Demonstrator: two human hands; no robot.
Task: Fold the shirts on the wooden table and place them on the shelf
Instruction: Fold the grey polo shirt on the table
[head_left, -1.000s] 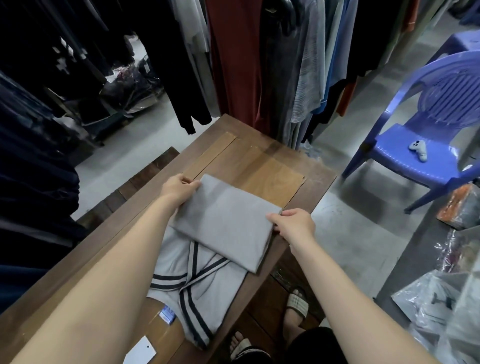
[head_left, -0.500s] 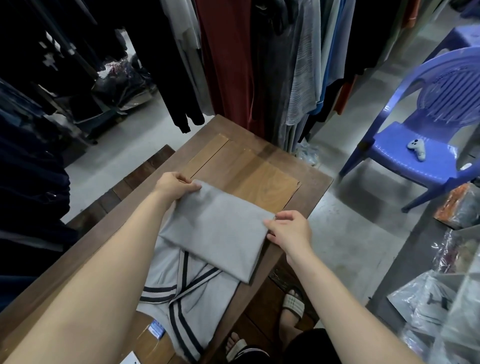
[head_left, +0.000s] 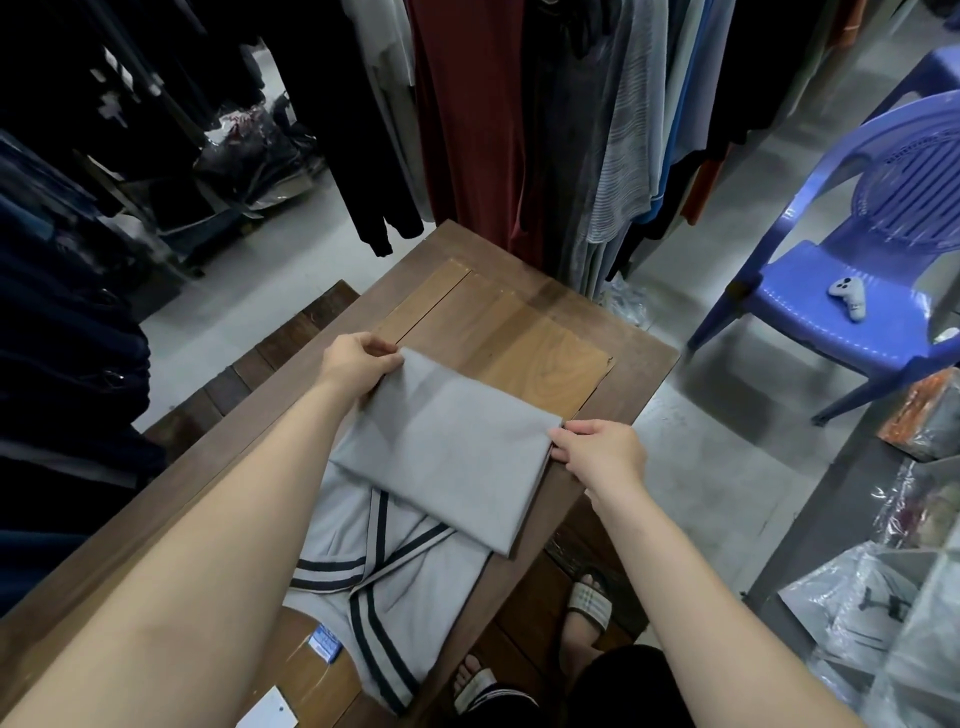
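- Left of the left hand, dark garments (head_left: 67, 364) crowd the frame edge, their detail lost in shadow.
- The person's left hand (head_left: 358, 364) has its fingers curled, pinching the far left corner of a light grey knit shirt with dark striped trim (head_left: 441, 447).
- The shirt lies on a brown wooden table (head_left: 519, 332) between both hands. Its plain folded half is laid over the striped V-neck part, which is nearer the person.
- The right hand (head_left: 602, 452) pinches the right corner of that folded half, close to the table's right edge.
- Beyond both hands hangs a row of rust-red, grey and blue clothes (head_left: 519, 130).
- Well right of the right hand, a violet-blue plastic chair (head_left: 800, 280) holds a small grey game controller (head_left: 848, 300) on its seat.
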